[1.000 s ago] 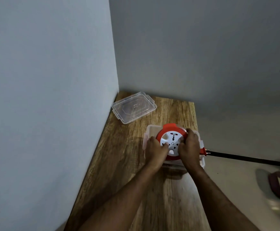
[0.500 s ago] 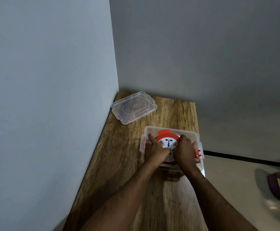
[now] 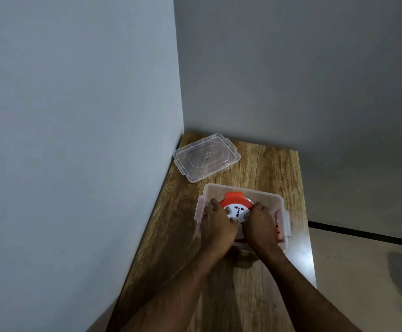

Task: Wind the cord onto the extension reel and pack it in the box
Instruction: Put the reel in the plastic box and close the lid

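Orange extension reel (image 3: 237, 207) down inside the clear box (image 3: 243, 190), left hand (image 3: 219, 226) and right hand (image 3: 259, 227) both gripping its sides, clear lid (image 3: 206, 160) lying apart on the wooden table (image 3: 267, 168)

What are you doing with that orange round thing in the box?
A person is packing an orange and white extension reel into a clear plastic box on a wooden table. The left hand and right hand both grip the reel inside the box. The box's lid lies apart, near the wall.

Head-worn view, steeply down onto table (image 3: 262, 164)
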`<state>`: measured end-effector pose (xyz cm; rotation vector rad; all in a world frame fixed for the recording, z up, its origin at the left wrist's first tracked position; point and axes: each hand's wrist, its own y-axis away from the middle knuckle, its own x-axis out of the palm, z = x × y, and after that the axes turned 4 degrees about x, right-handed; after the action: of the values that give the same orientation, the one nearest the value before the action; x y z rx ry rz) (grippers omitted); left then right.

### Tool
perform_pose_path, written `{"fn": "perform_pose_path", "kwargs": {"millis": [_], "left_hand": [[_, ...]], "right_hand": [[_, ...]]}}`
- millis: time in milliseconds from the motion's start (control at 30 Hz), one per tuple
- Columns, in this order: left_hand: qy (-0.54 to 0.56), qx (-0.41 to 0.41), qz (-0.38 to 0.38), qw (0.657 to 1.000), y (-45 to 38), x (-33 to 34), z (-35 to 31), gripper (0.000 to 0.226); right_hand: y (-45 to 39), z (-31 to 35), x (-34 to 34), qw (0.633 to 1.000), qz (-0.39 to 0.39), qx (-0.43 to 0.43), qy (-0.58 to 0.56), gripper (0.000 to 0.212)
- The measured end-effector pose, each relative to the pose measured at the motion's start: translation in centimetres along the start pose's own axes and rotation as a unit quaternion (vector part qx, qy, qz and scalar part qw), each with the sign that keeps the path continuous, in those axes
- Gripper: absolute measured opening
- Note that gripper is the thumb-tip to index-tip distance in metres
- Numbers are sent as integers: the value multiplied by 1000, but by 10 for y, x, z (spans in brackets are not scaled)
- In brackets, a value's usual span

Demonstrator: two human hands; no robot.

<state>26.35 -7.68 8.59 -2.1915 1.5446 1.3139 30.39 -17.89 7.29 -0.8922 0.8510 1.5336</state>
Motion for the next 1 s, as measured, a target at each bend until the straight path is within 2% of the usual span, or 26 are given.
{"fn": "perform_pose_path", "kwargs": {"millis": [100, 167, 300, 433, 500, 600, 733, 900, 967, 1000], "left_hand": [[-25, 30, -44, 998, 5, 2, 3, 87], [-16, 36, -39, 998, 10, 5, 3, 89], [-92, 137, -109, 980, 3, 10, 8, 88], [-17, 166, -152, 974, -5, -18, 0, 49], [26, 146, -204, 968, -13, -42, -4, 25], [141, 98, -238, 956, -36, -70, -5, 15], [280, 22, -250, 927, -87, -92, 7, 20], [354, -39, -219, 908, -133, -94, 22, 44], [366, -60, -205, 906, -144, -92, 24, 59], [364, -67, -198, 908, -149, -90, 25, 62]], "right_hand": [[0, 0, 1, 1000, 1, 2, 6, 45], [-1, -1, 2, 1000, 5, 1, 8, 42], [-7, 0, -4, 999, 15, -8, 29, 32], [-25, 13, -31, 994, 58, -40, 81, 12], [-42, 23, -48, 993, 72, -45, 84, 22], [-73, 39, -68, 996, 50, -48, 56, 32], [-130, 62, -73, 995, 67, -56, -38, 35], [-184, 78, -43, 973, 103, -11, -207, 37], [-204, 78, -25, 970, 96, -6, -224, 41], [-213, 77, -15, 970, 97, 5, -223, 51]]}}
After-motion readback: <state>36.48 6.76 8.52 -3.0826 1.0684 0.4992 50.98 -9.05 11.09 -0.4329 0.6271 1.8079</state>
